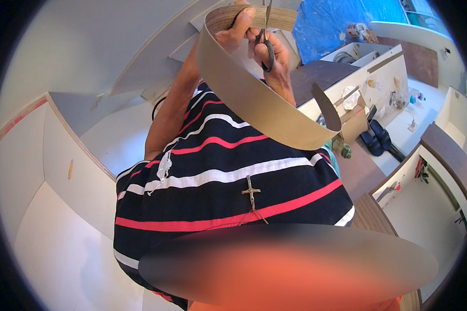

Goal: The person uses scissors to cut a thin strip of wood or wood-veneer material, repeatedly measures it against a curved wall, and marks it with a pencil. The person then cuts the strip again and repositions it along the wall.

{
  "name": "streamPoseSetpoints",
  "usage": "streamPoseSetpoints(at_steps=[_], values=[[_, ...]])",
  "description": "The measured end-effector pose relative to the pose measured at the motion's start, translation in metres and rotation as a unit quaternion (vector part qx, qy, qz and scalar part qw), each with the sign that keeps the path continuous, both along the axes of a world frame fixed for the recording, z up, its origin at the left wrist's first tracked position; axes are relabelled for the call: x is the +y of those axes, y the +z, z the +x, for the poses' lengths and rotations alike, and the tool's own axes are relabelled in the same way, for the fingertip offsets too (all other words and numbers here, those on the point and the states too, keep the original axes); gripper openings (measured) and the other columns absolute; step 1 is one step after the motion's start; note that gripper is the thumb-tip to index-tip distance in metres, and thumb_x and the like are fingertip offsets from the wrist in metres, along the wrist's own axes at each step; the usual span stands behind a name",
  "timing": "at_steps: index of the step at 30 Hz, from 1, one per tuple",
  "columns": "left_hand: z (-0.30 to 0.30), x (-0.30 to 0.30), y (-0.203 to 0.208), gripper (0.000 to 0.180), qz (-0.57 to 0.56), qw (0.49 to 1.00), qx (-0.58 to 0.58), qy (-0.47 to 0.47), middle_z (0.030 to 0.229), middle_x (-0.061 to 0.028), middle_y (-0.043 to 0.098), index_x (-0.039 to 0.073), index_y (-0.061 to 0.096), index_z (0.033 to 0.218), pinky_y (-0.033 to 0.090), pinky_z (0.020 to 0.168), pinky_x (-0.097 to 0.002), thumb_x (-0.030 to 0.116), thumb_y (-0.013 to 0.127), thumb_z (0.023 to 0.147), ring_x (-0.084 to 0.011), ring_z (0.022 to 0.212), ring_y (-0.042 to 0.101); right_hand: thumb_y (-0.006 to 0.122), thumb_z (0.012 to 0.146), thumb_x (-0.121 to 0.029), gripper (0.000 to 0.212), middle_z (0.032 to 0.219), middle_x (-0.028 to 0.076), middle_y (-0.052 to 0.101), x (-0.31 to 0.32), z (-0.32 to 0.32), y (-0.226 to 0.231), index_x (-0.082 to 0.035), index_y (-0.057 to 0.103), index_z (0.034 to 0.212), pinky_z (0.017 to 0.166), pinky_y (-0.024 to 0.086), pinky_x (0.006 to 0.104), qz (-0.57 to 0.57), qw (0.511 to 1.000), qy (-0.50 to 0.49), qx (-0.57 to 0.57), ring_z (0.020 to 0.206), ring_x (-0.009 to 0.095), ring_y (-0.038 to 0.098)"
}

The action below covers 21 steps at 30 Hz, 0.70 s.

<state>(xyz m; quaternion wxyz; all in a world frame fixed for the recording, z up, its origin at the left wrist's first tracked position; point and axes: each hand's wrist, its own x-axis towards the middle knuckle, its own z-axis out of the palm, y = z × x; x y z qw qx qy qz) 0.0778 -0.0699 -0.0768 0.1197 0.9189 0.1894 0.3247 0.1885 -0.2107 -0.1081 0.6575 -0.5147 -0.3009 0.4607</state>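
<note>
White cabinet panels (88, 171) and a cluttered workbench (399, 119) ring the person, who wears a striped shirt (228, 176). At twelve o'clock the left hand (238, 28) pinches a long tan edge-banding strip (254, 98) that loops down toward three o'clock. The right hand (275, 57) is closed around scissors (267, 46), blades up at the strip. The cut seems under way; next, the strip likely needs holding taut across the blades.
</note>
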Motion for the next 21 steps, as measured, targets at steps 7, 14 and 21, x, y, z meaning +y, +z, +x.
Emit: streamPoseSetpoints(at_steps=[7, 14, 21], values=[[-0.005, 0.0, -0.026, 0.028, 0.063, 0.998, 0.007, -0.03, 0.09, -0.0219, 0.071, -0.001, 0.066, 0.116, 0.059, 0.066, -0.0424, 0.007, 0.07, 0.089, -0.0346, 0.076, 0.072, 0.072, 0.095, -0.035, 0.03, 0.094, 0.001, 0.068, 0.0, -0.01, -0.003, -0.006, 0.062, 0.096, 0.059, 0.036, 0.0205, 0.005, 1.0, -0.027, 0.002, 0.072, 0.004, 0.051], [-0.011, 0.0, -0.023, 0.023, 0.089, 0.995, 0.01, -0.032, 0.09, -0.0201, 0.072, 0.0, 0.066, 0.115, 0.058, 0.066, -0.0397, 0.008, 0.066, 0.093, -0.0326, 0.075, 0.072, 0.073, 0.095, -0.036, 0.032, 0.093, 0.001, 0.067, 0.002, -0.005, -0.004, -0.006, 0.063, 0.097, 0.059, 0.035, 0.0213, 0.02, 0.999, 0.003, 0.033, 0.071, 0.004, 0.049], [-0.009, -0.004, -0.008, 0.025, -0.233, 0.971, -0.039, -0.026, 0.087, -0.0133, 0.073, 0.001, 0.067, 0.107, 0.057, 0.07, -0.034, 0.024, 0.058, 0.103, -0.0233, 0.077, 0.072, 0.071, 0.096, -0.031, 0.027, 0.082, -0.001, 0.062, 0.01, -0.013, -0.011, -0.007, 0.061, 0.093, 0.061, 0.036, 0.0224, 0.006, 0.999, -0.037, 0.015, 0.071, 0.005, 0.05]])
